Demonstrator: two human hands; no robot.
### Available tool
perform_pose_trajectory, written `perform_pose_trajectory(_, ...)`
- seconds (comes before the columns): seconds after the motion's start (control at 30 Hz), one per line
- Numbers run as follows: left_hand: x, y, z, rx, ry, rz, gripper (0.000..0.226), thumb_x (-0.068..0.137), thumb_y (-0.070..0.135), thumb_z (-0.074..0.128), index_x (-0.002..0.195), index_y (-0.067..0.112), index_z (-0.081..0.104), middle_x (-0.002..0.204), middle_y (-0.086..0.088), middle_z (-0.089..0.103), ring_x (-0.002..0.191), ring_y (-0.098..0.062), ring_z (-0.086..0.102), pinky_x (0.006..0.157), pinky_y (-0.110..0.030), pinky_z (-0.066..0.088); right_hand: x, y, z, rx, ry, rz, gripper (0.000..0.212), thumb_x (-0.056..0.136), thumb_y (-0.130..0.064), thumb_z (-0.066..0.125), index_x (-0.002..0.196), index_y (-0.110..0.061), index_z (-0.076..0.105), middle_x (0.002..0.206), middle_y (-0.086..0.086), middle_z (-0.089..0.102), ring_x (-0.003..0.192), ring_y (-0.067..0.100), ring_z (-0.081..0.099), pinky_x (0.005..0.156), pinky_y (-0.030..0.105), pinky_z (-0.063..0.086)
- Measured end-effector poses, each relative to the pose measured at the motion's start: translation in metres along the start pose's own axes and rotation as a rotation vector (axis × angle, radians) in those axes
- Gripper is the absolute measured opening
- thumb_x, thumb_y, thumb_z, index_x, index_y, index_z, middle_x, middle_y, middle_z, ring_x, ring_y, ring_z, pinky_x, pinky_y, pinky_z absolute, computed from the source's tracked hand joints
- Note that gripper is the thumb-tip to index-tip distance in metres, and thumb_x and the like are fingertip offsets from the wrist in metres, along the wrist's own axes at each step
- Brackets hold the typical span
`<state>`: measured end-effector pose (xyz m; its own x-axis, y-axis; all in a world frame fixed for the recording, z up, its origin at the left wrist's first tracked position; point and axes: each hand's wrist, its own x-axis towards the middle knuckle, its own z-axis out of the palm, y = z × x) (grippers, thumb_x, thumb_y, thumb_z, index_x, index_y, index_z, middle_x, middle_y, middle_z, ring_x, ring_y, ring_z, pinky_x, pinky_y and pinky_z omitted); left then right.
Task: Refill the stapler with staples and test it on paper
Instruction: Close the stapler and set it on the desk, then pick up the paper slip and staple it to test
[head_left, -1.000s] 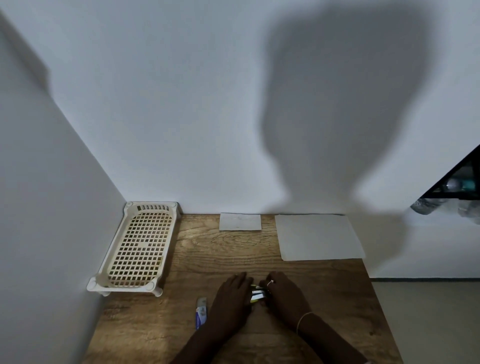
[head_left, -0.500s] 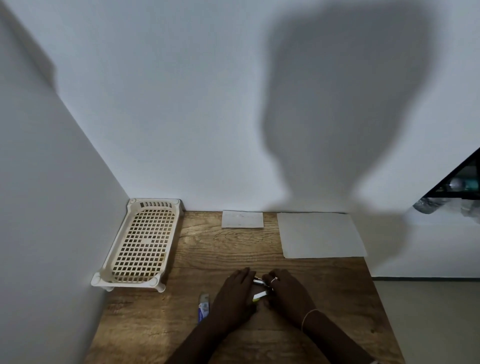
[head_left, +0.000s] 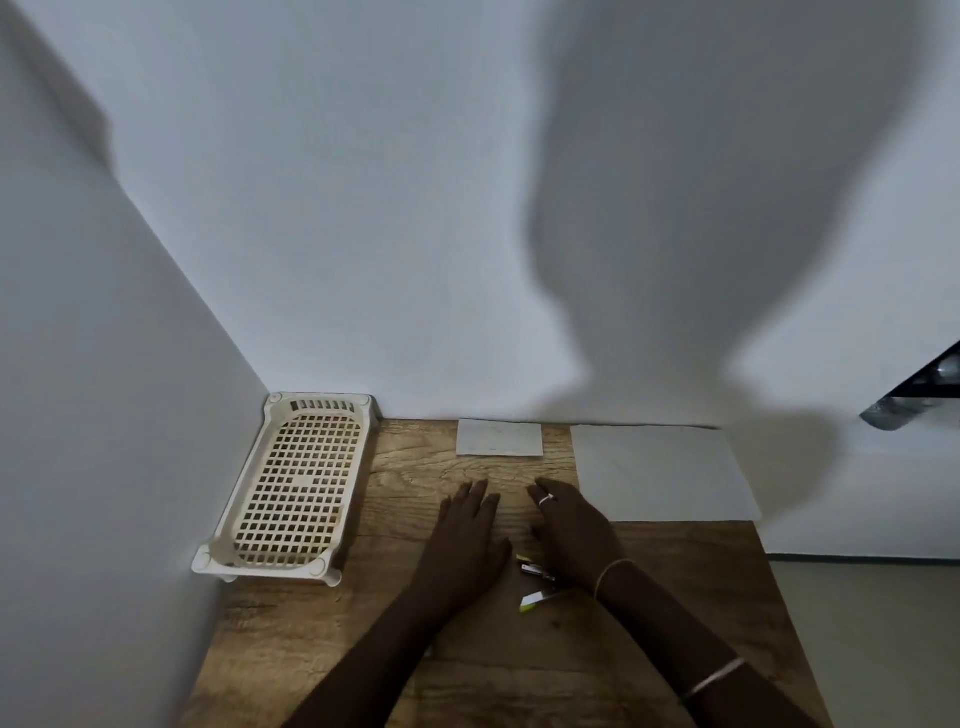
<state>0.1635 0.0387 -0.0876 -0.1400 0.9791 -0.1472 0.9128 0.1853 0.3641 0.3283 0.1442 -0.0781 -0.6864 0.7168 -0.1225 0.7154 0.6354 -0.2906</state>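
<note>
A small green-and-white stapler lies opened on the wooden table, between my two wrists, with neither hand on it. My left hand is stretched forward over the table, fingers straight, holding nothing. My right hand, wearing a ring, reaches forward beside it with relaxed fingers and is also empty. A small sheet of paper lies at the back edge just beyond my fingertips. A larger sheet of paper lies to its right, close to my right hand. The staple box is hidden under my left forearm.
A cream plastic lattice tray stands at the back left against the side wall. White walls close off the table's back and left. The table's right edge drops to the floor.
Both hands have let go of the stapler, which now lies opened on the table, and have moved forward toward the papers.
</note>
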Motion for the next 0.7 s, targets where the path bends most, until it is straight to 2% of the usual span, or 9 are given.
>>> perform_pose_trajectory(0.17, 0.032, -0.016, -0.01, 0.027, 0.006, -0.065, 0.071, 0.103, 0.037, 0.047, 0.162, 0.011, 0.017, 0.173, -0.012, 0.001, 0.16, -0.031, -0.002, 0.128, -0.049, 0.003, 0.035, -0.005, 0.002, 0.002, -0.003, 0.041, 0.063, 0.097, -0.024, 0.06, 0.153, -0.013, 0.034, 0.165, 0.007, 0.024, 0.152, 0.024, 0.02, 0.113, 0.038, 0.038)
perform_pose_trajectory(0.33, 0.062, -0.03, -0.012, 0.057, -0.046, -0.102, 0.075, 0.104, 0.038, 0.045, 0.162, 0.007, 0.01, 0.172, -0.015, -0.004, 0.159, -0.035, -0.004, 0.127, -0.054, 0.004, 0.066, -0.004, 0.013, 0.01, -0.04, 0.096, 0.065, 0.101, -0.03, 0.054, 0.156, -0.011, 0.026, 0.168, 0.007, 0.013, 0.155, 0.027, 0.011, 0.12, 0.039, 0.025)
perform_pose_trajectory(0.43, 0.074, -0.035, -0.008, 0.077, -0.075, -0.122, 0.075, 0.105, 0.04, 0.044, 0.162, 0.007, 0.009, 0.172, -0.017, -0.005, 0.159, -0.037, -0.004, 0.126, -0.055, 0.005, 0.079, -0.002, 0.023, -0.039, -0.067, 0.085, 0.066, 0.101, -0.035, 0.05, 0.156, -0.009, 0.025, 0.167, 0.012, 0.013, 0.154, 0.031, 0.01, 0.124, 0.041, 0.02)
perform_pose_trajectory(0.7, 0.075, -0.039, 0.007, 0.064, -0.092, -0.127, 0.07, 0.106, 0.045, 0.039, 0.162, 0.01, 0.015, 0.171, -0.018, -0.004, 0.158, -0.039, 0.0, 0.127, -0.056, 0.008, 0.08, 0.0, 0.033, -0.049, -0.041, 0.081, 0.058, 0.104, -0.034, 0.044, 0.154, -0.009, 0.031, 0.165, 0.014, 0.02, 0.153, 0.032, 0.015, 0.124, 0.043, 0.02)
